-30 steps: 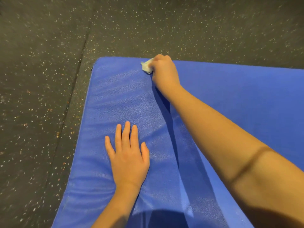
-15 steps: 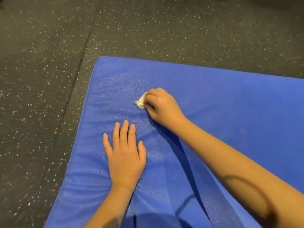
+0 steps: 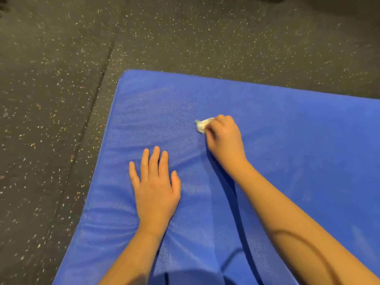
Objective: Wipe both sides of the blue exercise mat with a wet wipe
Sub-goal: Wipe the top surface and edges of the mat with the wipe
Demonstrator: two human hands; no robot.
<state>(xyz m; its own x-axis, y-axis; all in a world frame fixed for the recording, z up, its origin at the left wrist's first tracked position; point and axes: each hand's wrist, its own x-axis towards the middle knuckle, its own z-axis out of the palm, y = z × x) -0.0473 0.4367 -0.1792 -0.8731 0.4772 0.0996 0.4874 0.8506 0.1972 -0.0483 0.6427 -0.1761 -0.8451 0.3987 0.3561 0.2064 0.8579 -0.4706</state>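
Curling round a crumpled wet wipe (image 3: pixel 202 125), the right hand (image 3: pixel 224 138) holds it against the blue exercise mat (image 3: pixel 298 145); only a pale, blurred tuft shows beyond the knuckles, the rest hidden under the bent fingers; the left hand (image 3: pixel 154 190) lies flat on the mat, fingers straight and relaxed, the wipe just past their tips to the right; the mat is cut off at right and below; speckled dark floor (image 3: pixel 61 79) lies beyond the fingertips.

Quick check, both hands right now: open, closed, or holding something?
Left hand: open, flat on the blue mat.
Right hand: closed around the wet wipe, on the mat.
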